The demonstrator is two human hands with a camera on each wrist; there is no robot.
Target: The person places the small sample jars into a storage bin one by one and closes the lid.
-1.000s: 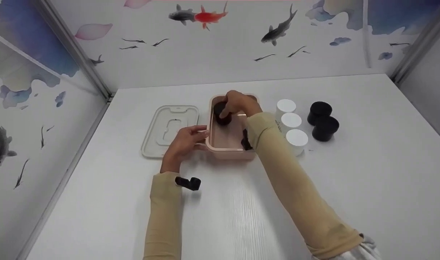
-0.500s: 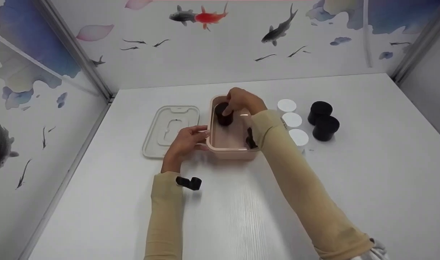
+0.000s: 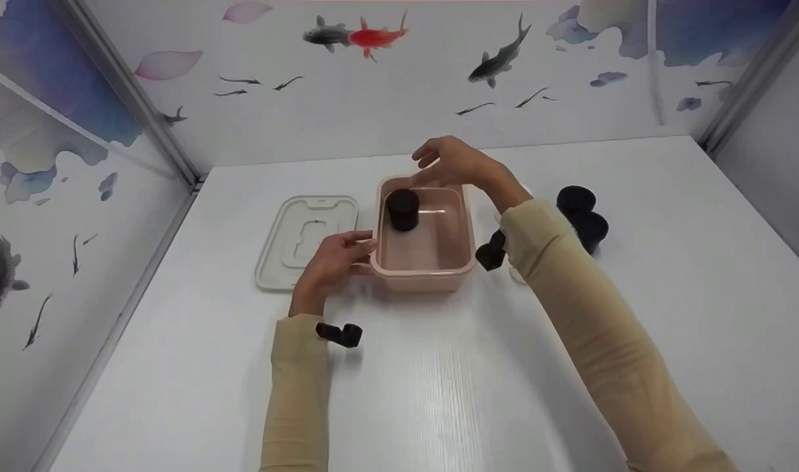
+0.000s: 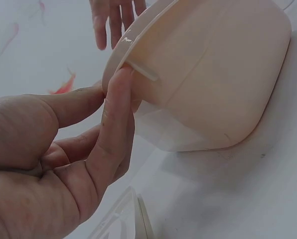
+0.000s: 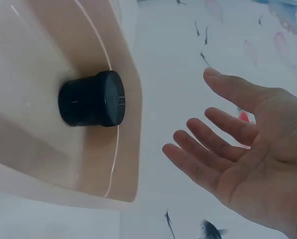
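A pink plastic box [image 3: 425, 282] stands open on the table. Inside, by its far left corner, a black lidded jar [image 3: 403, 211] sits upright; it also shows in the right wrist view as a dark jar [image 5: 91, 99]. My left hand [image 3: 331, 263] pinches the left rim of the box, thumb at the edge and fingers under the lip, as the left hand [image 4: 83, 154] in its own wrist view confirms. Over the far end of the box is my right hand [image 3: 461, 161], holding nothing, its fingers [image 5: 208, 144] spread and relaxed apart from the jar.
To the left of the box lies a pale flat lid [image 3: 278, 246]. Two more black jars [image 3: 590, 229] stand on the right, partly behind the right sleeve [image 3: 589, 308]. That sleeve mostly hides the white jars [image 3: 518, 274]. A fish-patterned wall [image 3: 399, 98] borders the table [image 3: 399, 393] at the back.
My right hand has let go of the black jar and lifted up and right, leaving the jar standing in the box. My left hand keeps its place on the rim.
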